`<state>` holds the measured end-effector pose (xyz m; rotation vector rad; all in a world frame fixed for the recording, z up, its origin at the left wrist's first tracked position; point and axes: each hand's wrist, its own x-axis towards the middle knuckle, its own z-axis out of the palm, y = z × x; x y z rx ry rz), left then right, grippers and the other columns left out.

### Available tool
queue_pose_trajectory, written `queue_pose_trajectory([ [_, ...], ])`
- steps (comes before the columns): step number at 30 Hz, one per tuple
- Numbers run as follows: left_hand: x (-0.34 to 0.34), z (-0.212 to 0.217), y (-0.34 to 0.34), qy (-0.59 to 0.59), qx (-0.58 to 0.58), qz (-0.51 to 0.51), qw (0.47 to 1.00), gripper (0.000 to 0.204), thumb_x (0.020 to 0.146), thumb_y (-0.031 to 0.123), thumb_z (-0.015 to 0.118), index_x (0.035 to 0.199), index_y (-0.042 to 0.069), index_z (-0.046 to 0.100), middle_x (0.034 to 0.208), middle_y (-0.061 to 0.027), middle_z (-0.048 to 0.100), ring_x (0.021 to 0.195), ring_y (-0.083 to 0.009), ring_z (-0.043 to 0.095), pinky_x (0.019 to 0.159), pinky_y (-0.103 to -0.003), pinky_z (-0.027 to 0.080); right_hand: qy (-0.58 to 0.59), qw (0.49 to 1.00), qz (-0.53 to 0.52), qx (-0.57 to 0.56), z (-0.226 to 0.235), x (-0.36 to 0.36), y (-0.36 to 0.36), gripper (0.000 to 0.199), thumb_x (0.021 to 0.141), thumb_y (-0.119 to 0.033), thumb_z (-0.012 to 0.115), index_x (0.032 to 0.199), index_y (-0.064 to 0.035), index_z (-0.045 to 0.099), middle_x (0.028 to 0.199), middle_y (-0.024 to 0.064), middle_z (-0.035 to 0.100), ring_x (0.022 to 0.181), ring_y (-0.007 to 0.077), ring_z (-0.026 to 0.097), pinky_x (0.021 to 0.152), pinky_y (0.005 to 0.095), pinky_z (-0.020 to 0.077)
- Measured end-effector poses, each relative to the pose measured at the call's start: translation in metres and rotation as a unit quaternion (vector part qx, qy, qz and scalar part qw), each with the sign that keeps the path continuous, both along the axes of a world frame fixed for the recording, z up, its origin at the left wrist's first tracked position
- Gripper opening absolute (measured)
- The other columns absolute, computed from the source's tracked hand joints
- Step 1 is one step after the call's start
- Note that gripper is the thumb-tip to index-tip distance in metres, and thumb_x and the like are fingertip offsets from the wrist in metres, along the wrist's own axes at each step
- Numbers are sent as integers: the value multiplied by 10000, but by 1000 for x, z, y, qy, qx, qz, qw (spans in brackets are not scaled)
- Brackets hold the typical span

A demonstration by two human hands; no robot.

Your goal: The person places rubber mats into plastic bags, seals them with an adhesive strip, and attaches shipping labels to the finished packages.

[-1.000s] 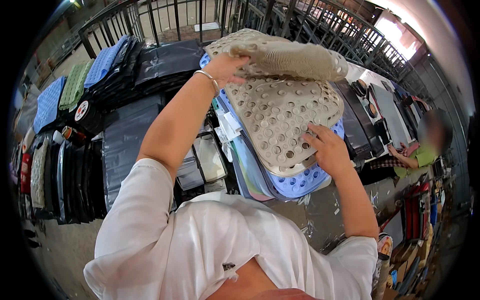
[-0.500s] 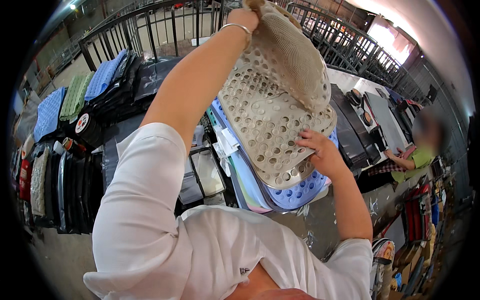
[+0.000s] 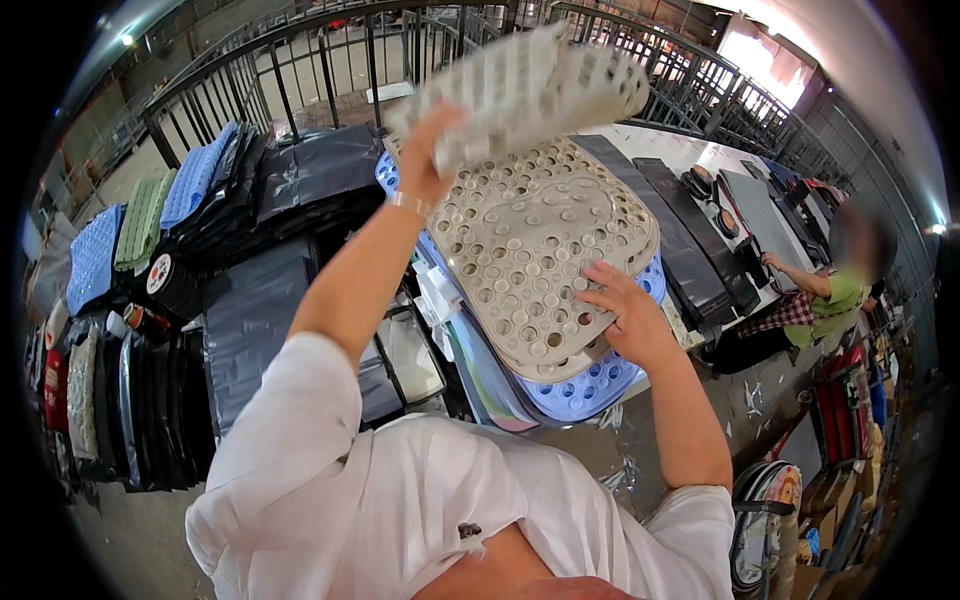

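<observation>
Peeling step: left hand point(image 3: 432, 135) grips the lifted far end of the beige perforated mat point(image 3: 540, 250), right hand point(image 3: 625, 315) flat, fingers spread, pinning its near edge atop the mat stack point(image 3: 590, 385); next likely needs freeing that edge.

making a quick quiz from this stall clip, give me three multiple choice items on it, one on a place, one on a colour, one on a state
1. Where does the right hand rest?
A. on the beige holed mat topping the stack
B. on the metal railing
C. on a black bag

2. What colour is the mat showing just under the beige one?
A. red
B. light blue
C. green

3. How is the mat in the left hand?
A. lying flat on the stack
B. rolled up tight
C. lifted up in the air, clear of the stack

Answers: 1 A, the fingers lie spread on its lower right part. 2 B, a light blue rim sticks out below it. 3 C, the hand's grip holds it raised above the stack.
</observation>
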<state>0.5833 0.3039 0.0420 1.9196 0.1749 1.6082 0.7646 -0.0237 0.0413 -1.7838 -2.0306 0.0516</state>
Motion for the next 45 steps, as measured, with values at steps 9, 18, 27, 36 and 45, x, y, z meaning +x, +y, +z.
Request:
queue_pose_trajectory([
  [9,-22,-93,23,291,125,29,948,541,651,-78,681,1149,132,660,1327,-74,583,1338,-324,427,1097,-410,376,-44,997,-3,55,1,15,19,591,616,125,583,1143,-127,674,1253,114,621,1249,284,530,1039,379,439],
  [18,-58,-48,-50,146,96,-28,984,571,701,141,776,1249,104,621,1355,-91,564,1311,-305,463,1080,-435,380,-130,987,-4,97,102,-42,-38,412,637,22,653,1026,-100,707,1010,125,704,976,335,658,853,390,525],
  [27,-95,-97,-84,271,-12,-188,944,580,711,113,717,1277,123,592,1377,-91,524,1358,-366,368,1128,-457,291,-54,990,-107,74,123,-63,80,252,743,-88,658,991,-45,665,843,186,667,834,388,644,733,424,504],
  [36,-133,-106,-32,183,-60,80,978,253,689,-1,561,920,40,656,1022,-94,661,959,-263,614,905,-384,471,-140,979,-65,129,11,-46,161,245,758,-98,676,992,-71,610,1007,150,585,998,319,579,875,406,468],
  [45,-37,-68,205,580,-79,346,733,274,798,32,645,1051,124,695,1050,-115,695,962,-284,676,806,-362,530,-53,995,-78,25,3,-42,165,140,733,-60,664,865,-48,616,902,107,593,963,315,570,823,418,470],
])
